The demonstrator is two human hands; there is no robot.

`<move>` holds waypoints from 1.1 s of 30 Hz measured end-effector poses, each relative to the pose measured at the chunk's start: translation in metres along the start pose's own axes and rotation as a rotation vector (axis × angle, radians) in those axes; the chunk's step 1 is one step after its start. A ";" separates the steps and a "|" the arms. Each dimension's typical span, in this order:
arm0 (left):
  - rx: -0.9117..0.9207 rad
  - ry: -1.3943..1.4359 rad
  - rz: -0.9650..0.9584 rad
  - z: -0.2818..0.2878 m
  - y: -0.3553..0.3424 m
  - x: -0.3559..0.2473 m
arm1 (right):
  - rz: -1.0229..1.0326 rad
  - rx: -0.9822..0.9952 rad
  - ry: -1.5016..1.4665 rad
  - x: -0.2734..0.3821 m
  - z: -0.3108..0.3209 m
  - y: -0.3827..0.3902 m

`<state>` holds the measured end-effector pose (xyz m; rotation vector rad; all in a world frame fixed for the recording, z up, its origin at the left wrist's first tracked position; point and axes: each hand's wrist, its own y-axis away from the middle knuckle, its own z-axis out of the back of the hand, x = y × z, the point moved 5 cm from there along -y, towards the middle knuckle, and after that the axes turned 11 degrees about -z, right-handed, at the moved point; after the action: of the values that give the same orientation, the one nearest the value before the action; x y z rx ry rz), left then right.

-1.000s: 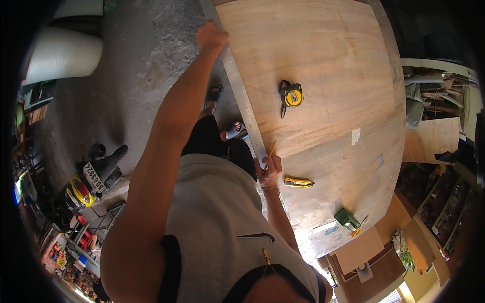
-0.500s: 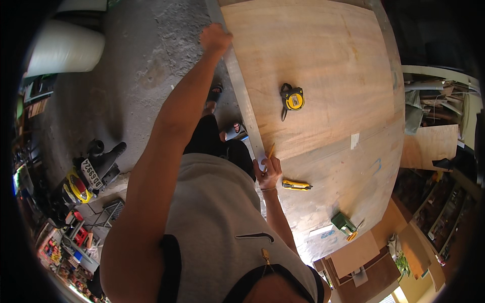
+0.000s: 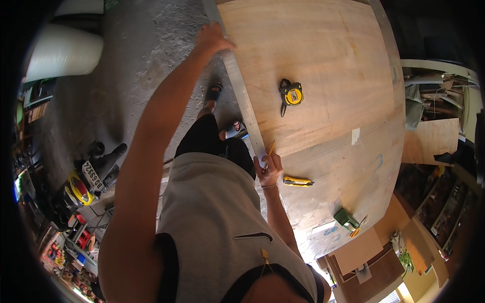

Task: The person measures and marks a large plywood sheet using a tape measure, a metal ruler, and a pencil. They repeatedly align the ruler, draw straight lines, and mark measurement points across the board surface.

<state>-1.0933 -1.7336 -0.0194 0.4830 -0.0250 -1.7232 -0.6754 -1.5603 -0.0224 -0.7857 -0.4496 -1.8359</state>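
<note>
Our right hand [image 3: 269, 170], fingers clamped on the pencil [image 3: 272, 146], rested at the strip [image 3: 246, 101] along the board [image 3: 323, 55]. Our left hand [image 3: 212, 38] touched the strip farther up, its thumb apart; whether its fingers gripped, we could not tell. The tape measure [image 3: 292, 94] lay on the board.

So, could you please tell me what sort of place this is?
Probably a woodworking workshop: a rounded yellow-and-black tape measure lies on a broad, pale plywood sheet, and jumbled brown wood scraps are piled off to the right.
</note>
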 end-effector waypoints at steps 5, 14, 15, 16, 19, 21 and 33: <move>0.156 -0.298 -0.199 -0.005 0.021 -0.003 | -0.006 -0.015 0.002 0.002 0.000 -0.001; 0.248 -0.067 -0.163 -0.025 0.051 -0.008 | -0.006 -0.023 0.020 0.002 -0.002 -0.001; 0.249 -0.071 -0.152 -0.030 0.053 -0.013 | -0.007 -0.018 0.025 0.002 -0.002 -0.001; 0.250 -0.075 -0.139 -0.033 0.056 -0.016 | -0.007 -0.013 0.031 0.001 -0.002 -0.001; 0.276 0.059 -0.138 -0.039 0.067 -0.024 | -0.033 0.013 0.043 -0.007 -0.004 0.003; 0.271 0.137 -0.138 -0.043 0.068 -0.019 | -0.029 0.026 0.054 -0.001 -0.001 0.000; 0.237 0.407 -0.107 -0.054 0.083 -0.017 | -0.117 0.206 -0.690 0.100 -0.090 -0.268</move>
<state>-0.9955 -1.7223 -0.0402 1.0200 0.0914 -1.7049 -0.9740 -1.5800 -0.0024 -1.2614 -1.1235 -1.5489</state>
